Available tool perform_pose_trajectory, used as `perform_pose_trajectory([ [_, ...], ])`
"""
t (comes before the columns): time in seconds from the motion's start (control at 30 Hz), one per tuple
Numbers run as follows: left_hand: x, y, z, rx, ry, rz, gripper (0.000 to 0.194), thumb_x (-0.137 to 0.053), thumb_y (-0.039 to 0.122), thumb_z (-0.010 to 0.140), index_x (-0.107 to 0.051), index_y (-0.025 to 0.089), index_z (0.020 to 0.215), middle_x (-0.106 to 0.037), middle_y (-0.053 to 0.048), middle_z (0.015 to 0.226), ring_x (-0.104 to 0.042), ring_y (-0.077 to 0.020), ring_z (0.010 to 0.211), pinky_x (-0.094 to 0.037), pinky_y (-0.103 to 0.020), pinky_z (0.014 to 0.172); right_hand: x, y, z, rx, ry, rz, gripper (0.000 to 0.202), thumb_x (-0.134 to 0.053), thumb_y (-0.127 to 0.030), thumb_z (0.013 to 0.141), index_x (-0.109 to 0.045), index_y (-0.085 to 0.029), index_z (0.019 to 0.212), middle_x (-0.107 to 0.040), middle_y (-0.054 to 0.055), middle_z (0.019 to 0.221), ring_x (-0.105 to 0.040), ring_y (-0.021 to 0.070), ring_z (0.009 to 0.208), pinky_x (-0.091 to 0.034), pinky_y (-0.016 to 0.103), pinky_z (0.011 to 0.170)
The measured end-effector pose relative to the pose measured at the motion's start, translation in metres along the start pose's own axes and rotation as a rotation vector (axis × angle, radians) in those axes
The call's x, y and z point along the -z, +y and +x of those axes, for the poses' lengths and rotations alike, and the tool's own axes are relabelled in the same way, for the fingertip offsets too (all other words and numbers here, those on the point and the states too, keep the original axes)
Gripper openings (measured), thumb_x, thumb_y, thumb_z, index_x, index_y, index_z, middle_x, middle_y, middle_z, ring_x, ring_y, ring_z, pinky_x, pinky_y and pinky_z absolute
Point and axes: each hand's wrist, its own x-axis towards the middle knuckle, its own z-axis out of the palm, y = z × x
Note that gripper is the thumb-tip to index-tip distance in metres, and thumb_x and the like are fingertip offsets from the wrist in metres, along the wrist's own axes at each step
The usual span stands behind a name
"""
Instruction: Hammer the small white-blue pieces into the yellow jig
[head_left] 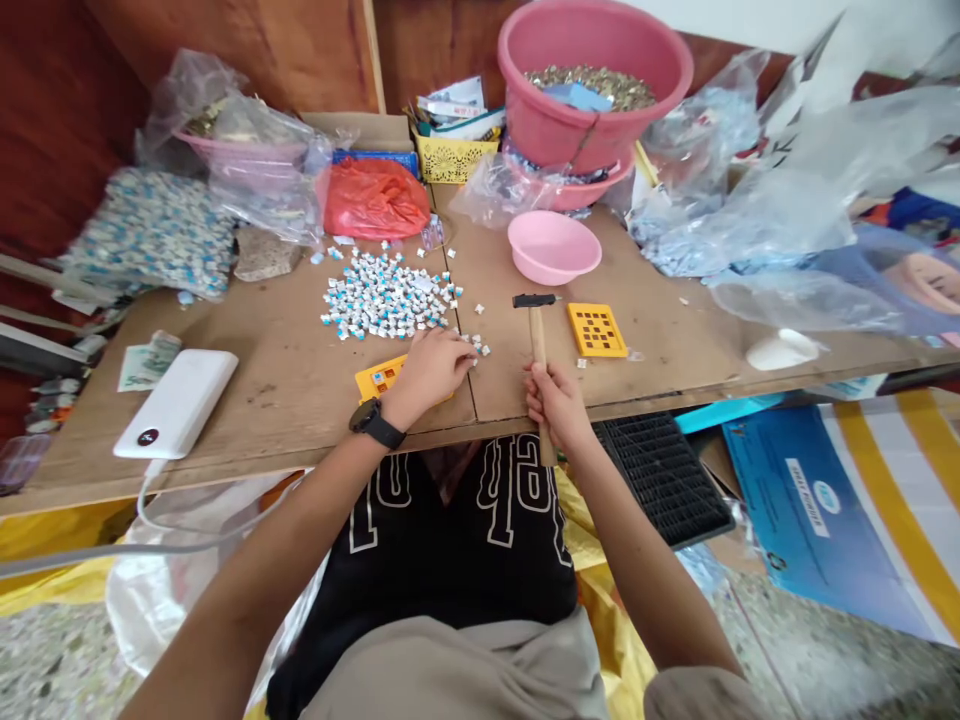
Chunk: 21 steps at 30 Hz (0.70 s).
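My right hand (pixel 556 402) is wrapped round the wooden handle of a hammer (pixel 538 335), whose dark head points up over the tabletop. My left hand (pixel 436 370), with a black watch at the wrist, lies across a yellow slotted tray (pixel 367 385) and hides much of it. Its fingers are curled together beside a few loose white pieces; what they pinch is hidden. Just beyond spreads a pile of small white-and-blue pieces (pixel 386 295). A second yellow tray (pixel 598 330) with dark square slots lies to the right of the hammer.
A pink bowl (pixel 555 248) stands behind the hammer, below a large pink tub (pixel 592 125) of metal bits. A white power bank (pixel 177 403) with a cable lies at left. Filled plastic bags (pixel 154 225) and a red bag (pixel 379 200) line the back.
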Motion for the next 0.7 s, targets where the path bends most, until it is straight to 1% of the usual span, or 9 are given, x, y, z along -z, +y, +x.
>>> perform_pose_trajectory([
  [0.13, -0.005, 0.012, 0.003, -0.013, -0.044, -0.012, 0.008, -0.076, 0.024, 0.108, -0.084, 0.024, 0.108, -0.083, -0.009, 0.115, -0.070, -0.0338, 0.120, -0.046, -0.053, 0.110, 0.003, 0.001, -0.001, 0.001, -0.012, 0.013, 0.058, -0.094, -0.072, 0.086, -0.065, -0.027, 0.109, -0.050, -0.010, 0.074, -0.033, 0.0055, 0.048, -0.025, 0.017, 0.039],
  [0.2, -0.002, 0.014, 0.000, -0.045, -0.054, -0.029, 0.006, -0.077, 0.023, 0.107, -0.083, 0.024, 0.107, -0.083, -0.008, 0.114, -0.072, -0.0325, 0.119, -0.047, -0.053, 0.110, 0.005, 0.001, -0.002, -0.001, -0.011, 0.017, 0.061, -0.096, -0.074, 0.084, -0.066, -0.026, 0.109, -0.050, -0.010, 0.074, -0.033, 0.0056, 0.048, -0.026, 0.017, 0.039],
  [0.27, 0.009, 0.011, -0.012, -0.047, -0.017, -0.061, 0.006, -0.078, 0.027, 0.108, -0.084, 0.026, 0.106, -0.084, -0.006, 0.111, -0.073, -0.0310, 0.115, -0.050, -0.052, 0.110, 0.005, 0.000, -0.003, -0.005, -0.009, 0.016, 0.061, -0.096, -0.074, 0.085, -0.066, -0.027, 0.109, -0.049, -0.010, 0.073, -0.033, 0.0059, 0.048, -0.026, 0.017, 0.039],
  [0.3, 0.018, 0.007, -0.021, -0.022, 0.021, -0.079, 0.007, -0.078, 0.030, 0.108, -0.084, 0.027, 0.106, -0.084, -0.005, 0.110, -0.074, -0.0304, 0.113, -0.051, -0.051, 0.109, 0.005, 0.000, -0.003, -0.008, -0.010, 0.015, 0.060, -0.095, -0.074, 0.085, -0.066, -0.027, 0.110, -0.050, -0.010, 0.073, -0.033, 0.0061, 0.049, -0.026, 0.017, 0.039],
  [0.37, 0.037, -0.007, -0.043, 0.065, 0.101, -0.104, 0.012, -0.075, 0.034, 0.109, -0.087, 0.029, 0.107, -0.085, -0.006, 0.110, -0.075, -0.0298, 0.107, -0.055, -0.051, 0.106, 0.005, -0.001, -0.004, -0.013, -0.013, 0.017, 0.059, -0.095, -0.073, 0.086, -0.066, -0.027, 0.110, -0.050, -0.010, 0.074, -0.034, 0.0062, 0.049, -0.027, 0.017, 0.039],
  [0.43, 0.055, -0.023, -0.065, 0.182, 0.179, -0.084, 0.017, -0.073, 0.036, 0.108, -0.089, 0.031, 0.107, -0.087, -0.007, 0.117, -0.077, -0.0318, 0.109, -0.058, -0.053, 0.108, 0.003, -0.001, -0.004, -0.011, -0.016, 0.019, 0.059, -0.094, -0.073, 0.087, -0.066, -0.026, 0.110, -0.051, -0.009, 0.074, -0.034, 0.0060, 0.049, -0.027, 0.017, 0.039],
  [0.5, 0.065, -0.037, -0.081, 0.269, 0.211, -0.045, 0.020, -0.071, 0.037, 0.106, -0.090, 0.031, 0.105, -0.088, -0.006, 0.117, -0.077, -0.0341, 0.113, -0.058, -0.057, 0.113, 0.002, -0.001, -0.005, -0.006, -0.014, 0.012, 0.058, -0.093, -0.073, 0.088, -0.066, -0.026, 0.109, -0.051, -0.009, 0.074, -0.034, 0.0061, 0.049, -0.027, 0.017, 0.039],
  [0.6, 0.065, -0.044, -0.094, 0.316, 0.234, -0.026, 0.020, -0.070, 0.034, 0.102, -0.090, 0.031, 0.099, -0.089, -0.007, 0.117, -0.073, -0.0372, 0.125, -0.054, -0.063, 0.123, 0.002, -0.001, -0.005, -0.011, 0.007, 0.000, 0.059, -0.094, -0.074, 0.086, -0.067, -0.026, 0.109, -0.050, -0.009, 0.074, -0.033, 0.0060, 0.049, -0.026, 0.017, 0.039],
  [0.7, 0.052, -0.039, -0.096, 0.331, 0.270, -0.065, 0.019, -0.070, 0.031, 0.101, -0.088, 0.029, 0.098, -0.088, -0.008, 0.125, -0.067, -0.0387, 0.139, -0.051, -0.065, 0.128, 0.003, -0.001, -0.005, -0.016, 0.021, 0.003, 0.062, -0.096, -0.074, 0.084, -0.068, -0.026, 0.110, -0.049, -0.010, 0.074, -0.033, 0.0057, 0.049, -0.026, 0.016, 0.039],
])
